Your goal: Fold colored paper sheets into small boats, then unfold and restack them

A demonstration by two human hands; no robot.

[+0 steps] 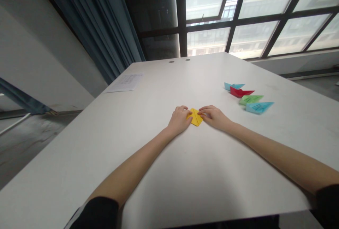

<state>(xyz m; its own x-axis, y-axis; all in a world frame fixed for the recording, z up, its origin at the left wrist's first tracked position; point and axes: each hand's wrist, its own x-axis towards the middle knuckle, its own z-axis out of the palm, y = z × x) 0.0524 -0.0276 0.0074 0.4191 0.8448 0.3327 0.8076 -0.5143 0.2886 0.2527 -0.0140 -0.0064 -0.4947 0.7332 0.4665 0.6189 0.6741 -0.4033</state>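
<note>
A small yellow folded paper (196, 118) lies on the white table (169, 172), roughly diamond-shaped with a crease down its middle. At its left edge is my left hand (180, 118), thumb and fingers closed on the paper. My right hand (214, 116) pinches the opposite edge, with its fingertips on the upper right side. Both hands rest close to the tabletop, and the fingers cover the side corners of the paper.
Several folded paper boats stand in a row to the right: a blue one (259, 107), a green one (251, 99), a red one (240, 92) and another blue one behind. A printed sheet (125, 82) lies near the table's left edge. Windows and a blue curtain (97, 20) are beyond.
</note>
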